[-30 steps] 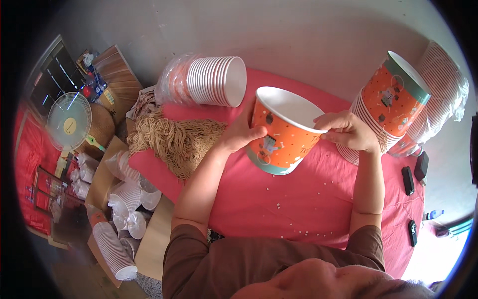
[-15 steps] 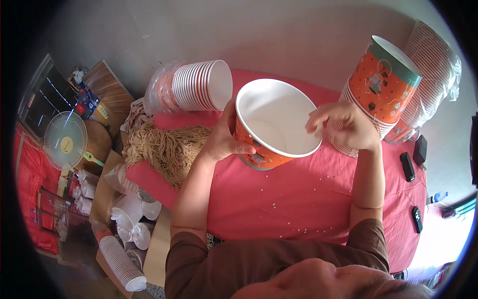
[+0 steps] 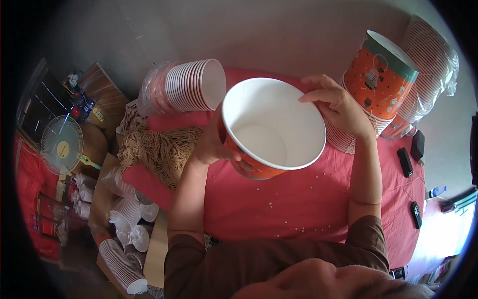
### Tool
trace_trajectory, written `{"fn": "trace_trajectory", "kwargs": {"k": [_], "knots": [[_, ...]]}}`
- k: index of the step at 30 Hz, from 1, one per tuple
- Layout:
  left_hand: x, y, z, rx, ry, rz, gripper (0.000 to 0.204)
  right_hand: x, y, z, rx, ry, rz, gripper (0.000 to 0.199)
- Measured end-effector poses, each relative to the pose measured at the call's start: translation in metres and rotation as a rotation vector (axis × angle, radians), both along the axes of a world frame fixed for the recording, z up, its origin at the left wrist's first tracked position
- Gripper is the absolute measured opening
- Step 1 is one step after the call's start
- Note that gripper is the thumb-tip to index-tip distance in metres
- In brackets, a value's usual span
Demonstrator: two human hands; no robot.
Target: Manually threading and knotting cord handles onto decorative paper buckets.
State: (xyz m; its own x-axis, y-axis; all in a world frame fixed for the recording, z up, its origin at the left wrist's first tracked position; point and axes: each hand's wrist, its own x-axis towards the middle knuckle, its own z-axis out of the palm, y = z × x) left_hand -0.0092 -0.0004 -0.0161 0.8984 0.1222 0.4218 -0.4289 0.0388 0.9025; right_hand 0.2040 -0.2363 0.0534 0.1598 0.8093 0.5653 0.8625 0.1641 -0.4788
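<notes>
A large paper bucket [image 3: 259, 171], orange outside and white inside, is tilted above the table so that I see into it. My left hand [image 3: 213, 142] grips its left wall, the thumb on the printed outside. At the far right rim is my right hand [image 3: 338, 102], one digit over the white inside and the other fingers stretched along the outer side. The bucket hides part of the left fingers. Just right of that hand, an upside-down orange bucket with a green band [image 3: 381, 74] tops a stack of buckets [image 3: 341, 134].
A plastic-wrapped bucket stack [image 3: 186, 85] lies at the back left, near tan stringy cloth [image 3: 164, 149]. Another wrapped stack [image 3: 428, 70] leans at the wall. White bits dot the red tablecloth [image 3: 249, 214]. A carton of cups [image 3: 157, 239] stands left; a remote [image 3: 416, 215] lies right.
My right hand has moved away from me onto the far right rim, its fingers straightening. The bucket has shifted slightly left and nearer, its opening turned more toward me.
</notes>
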Motion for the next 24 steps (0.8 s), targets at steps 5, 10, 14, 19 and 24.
{"fn": "trace_trajectory", "kwargs": {"k": [5,10,14,19,24], "knots": [[-0.010,0.023,-0.036,-0.195,0.038,0.062,0.095,-0.002,-0.005,0.007,-0.060,0.036,0.171,0.028],[0.013,0.004,0.000,-0.268,0.092,0.188,0.053,0.001,-0.009,0.005,-0.039,0.221,0.318,0.021],[0.016,0.019,-0.016,-0.165,-0.069,0.342,0.066,-0.015,-0.003,0.008,-0.171,0.358,0.253,0.013],[0.020,-0.016,-0.005,0.134,-0.132,0.323,0.113,-0.024,0.009,-0.004,-0.180,0.512,0.214,0.011],[0.022,-0.036,-0.007,0.176,-0.136,0.254,0.121,-0.024,0.021,-0.020,-0.187,0.676,0.351,0.010]]}}
